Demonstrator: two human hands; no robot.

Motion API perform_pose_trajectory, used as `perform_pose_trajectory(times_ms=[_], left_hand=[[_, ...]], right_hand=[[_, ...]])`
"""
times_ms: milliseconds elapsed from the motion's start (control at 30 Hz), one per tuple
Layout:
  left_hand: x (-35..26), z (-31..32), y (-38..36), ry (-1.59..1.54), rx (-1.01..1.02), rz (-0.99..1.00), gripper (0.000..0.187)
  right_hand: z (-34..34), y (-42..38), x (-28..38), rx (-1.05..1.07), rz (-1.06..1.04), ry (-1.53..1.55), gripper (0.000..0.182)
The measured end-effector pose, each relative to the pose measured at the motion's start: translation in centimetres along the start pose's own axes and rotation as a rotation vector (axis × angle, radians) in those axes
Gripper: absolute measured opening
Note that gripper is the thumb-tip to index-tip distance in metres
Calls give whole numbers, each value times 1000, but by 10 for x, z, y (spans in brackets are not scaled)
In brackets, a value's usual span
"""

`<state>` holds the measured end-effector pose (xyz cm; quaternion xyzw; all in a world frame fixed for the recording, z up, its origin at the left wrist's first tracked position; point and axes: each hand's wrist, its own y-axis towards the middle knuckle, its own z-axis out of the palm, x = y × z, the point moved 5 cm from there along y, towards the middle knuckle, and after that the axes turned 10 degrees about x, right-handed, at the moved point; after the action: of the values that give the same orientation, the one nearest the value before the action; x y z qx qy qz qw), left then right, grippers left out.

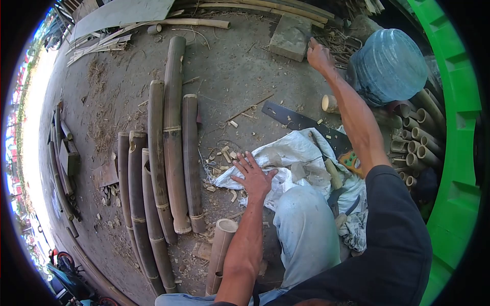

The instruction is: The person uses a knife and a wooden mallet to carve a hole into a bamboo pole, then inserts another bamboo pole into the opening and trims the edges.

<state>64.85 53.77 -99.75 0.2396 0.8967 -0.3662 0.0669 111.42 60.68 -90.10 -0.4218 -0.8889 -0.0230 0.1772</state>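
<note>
My left hand [253, 176] is open, fingers spread, above wood chips at the edge of a white plastic sack [270, 155]. My right arm stretches far forward. My right hand [320, 56] is closed beside a square block [291, 38]; what it holds, if anything, is too small to make out. Between the hands lies a handsaw [293, 118], its blade partly under the sack and its yellow-green handle near my right forearm. A cut bamboo tube [223, 237] stands beside my left forearm. A short bamboo piece [330, 104] lies near the right forearm.
Several bamboo poles [173, 127] lie side by side on the left. A blue water jug [390, 66] stands at the right, above stacked bamboo tubes [421, 143]. A green panel [454, 153] borders the right side. Long bamboo strips [199, 22] lie at the back.
</note>
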Motion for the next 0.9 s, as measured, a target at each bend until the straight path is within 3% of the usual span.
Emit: perform_pose_trajectory(times_ms=[100,167,300,400,433,500,700,733,800,867,900], left_hand=[[-4,-1,-2,-5,-21,16,135],[-3,-5,-4,16,72,-26,134],[-1,0,-5,3,8,11,133],[4,3,-10,14,34,4,133],[-1,-1,-5,-7,20,8,133],[-4,-7,-1,-18,21,5,133],[5,2,-5,-5,13,14,133],[5,3,-7,-1,19,6,133],[-1,-1,-5,-8,40,6,132],[-4,-7,-1,-13,42,3,131],[-2,-4,-5,-3,63,-4,131]], right_hand=[[-6,-46,5,-14,-50,-3,55],[1,-88,9,198,10,13,55],[-7,-1,3,13,-4,-5,60],[1,2,12,30,-34,11,59],[-6,-17,20,18,-43,4,59],[-2,-82,34,192,-45,-7,53],[14,49,17,7,-64,10,47],[4,13,36,89,1,-37,47],[9,-52,29,85,-73,-29,46],[0,-56,36,98,-153,-12,46],[-13,-46,34,87,-63,-39,49]])
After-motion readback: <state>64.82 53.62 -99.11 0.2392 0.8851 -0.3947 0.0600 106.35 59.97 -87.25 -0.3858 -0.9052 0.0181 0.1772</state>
